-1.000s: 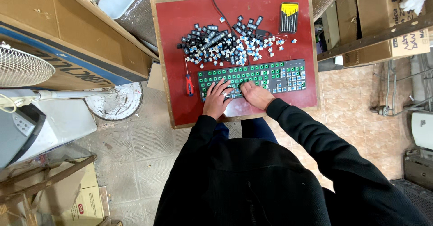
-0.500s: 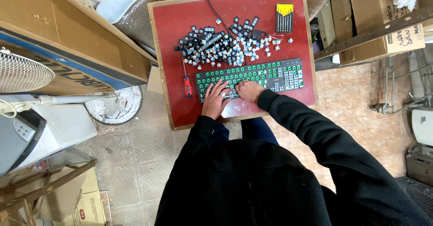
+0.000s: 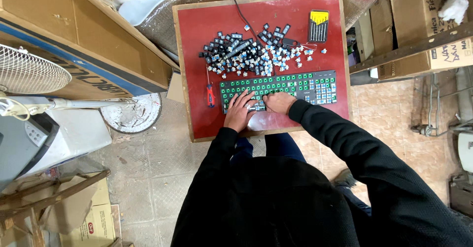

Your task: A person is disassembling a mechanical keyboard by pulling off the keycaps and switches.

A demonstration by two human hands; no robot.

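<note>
A stripped keyboard lay across the near half of the red surface, its green board bare of keycaps. The left hand rested on the keyboard's near left edge, fingers spread and lying flat over the green sockets. The right hand sat just beside it, toward the keyboard's middle, its fingers curled downward and bunched against the near edge. A small pale piece showed between the two hands at that edge; whether either hand pinched it could not be told from this height.

Beyond the keyboard, on its far side, a pile of loose keycaps spread over the surface, dark ones mixed with small blue and white pieces. A black cable ran from that pile toward the far edge of the surface. A yellow-and-black case of screwdriver bits lay beyond the keyboard's right end. A red-handled screwdriver lay just off the keyboard's left end, pointing away from the person.

Left of the keyboard, off the surface, a round white fan base stood on the tiled floor.
</note>
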